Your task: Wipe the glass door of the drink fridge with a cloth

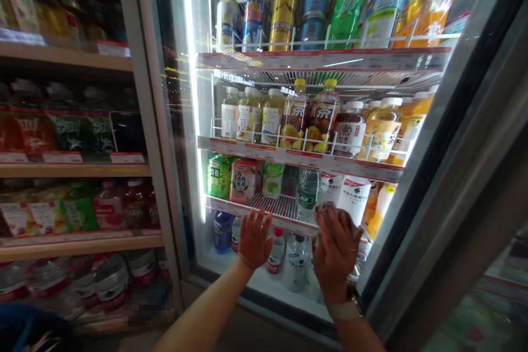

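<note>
My left hand (253,239) is open with its fingers spread, seemingly flat against the glass door (231,286) of a lit drinks cooler. To the right, my right hand (337,253) presses a crumpled greyish-brown cloth (350,224) to the same glass; parts of the cloth stick out around the fingers, the rest is hidden under the palm. A watch (353,298) is on my right wrist. Behind the pane, near my right hand, stand a clear water bottle (308,190) and white packages (353,196).
Cooler shelves hold cans (282,21), tea bottles (325,113) and a green bottle (350,3). At left, an open wooden shelf unit (78,170) carries more bottles and a dark phone-like device (127,131). A dark door frame (416,176) slants down the right. Reflections lie on the glass.
</note>
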A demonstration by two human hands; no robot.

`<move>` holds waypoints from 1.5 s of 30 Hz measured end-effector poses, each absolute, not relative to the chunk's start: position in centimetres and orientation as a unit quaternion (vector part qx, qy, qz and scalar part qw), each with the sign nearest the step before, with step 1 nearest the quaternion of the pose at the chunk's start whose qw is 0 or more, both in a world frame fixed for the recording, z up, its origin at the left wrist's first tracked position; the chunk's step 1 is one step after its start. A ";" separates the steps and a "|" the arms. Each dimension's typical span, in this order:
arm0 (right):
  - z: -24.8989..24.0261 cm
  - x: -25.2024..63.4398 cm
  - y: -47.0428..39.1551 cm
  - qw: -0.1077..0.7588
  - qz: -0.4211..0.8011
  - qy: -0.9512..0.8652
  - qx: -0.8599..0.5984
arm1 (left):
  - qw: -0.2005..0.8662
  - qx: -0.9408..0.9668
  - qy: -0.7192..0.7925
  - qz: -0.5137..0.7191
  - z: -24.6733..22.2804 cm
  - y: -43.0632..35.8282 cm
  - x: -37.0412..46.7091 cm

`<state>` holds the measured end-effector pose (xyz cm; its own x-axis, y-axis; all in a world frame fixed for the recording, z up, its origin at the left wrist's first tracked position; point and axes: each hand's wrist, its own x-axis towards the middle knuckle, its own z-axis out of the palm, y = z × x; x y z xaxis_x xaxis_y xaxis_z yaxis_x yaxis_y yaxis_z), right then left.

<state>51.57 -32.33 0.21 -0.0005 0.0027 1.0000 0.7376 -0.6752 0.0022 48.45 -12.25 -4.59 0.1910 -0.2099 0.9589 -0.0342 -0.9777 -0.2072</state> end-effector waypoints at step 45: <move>-10.5 49.4 -30.3 0.178 -0.515 -0.467 -0.696 | 0.061 -0.771 0.074 -0.630 -5.1 -12.1 48.8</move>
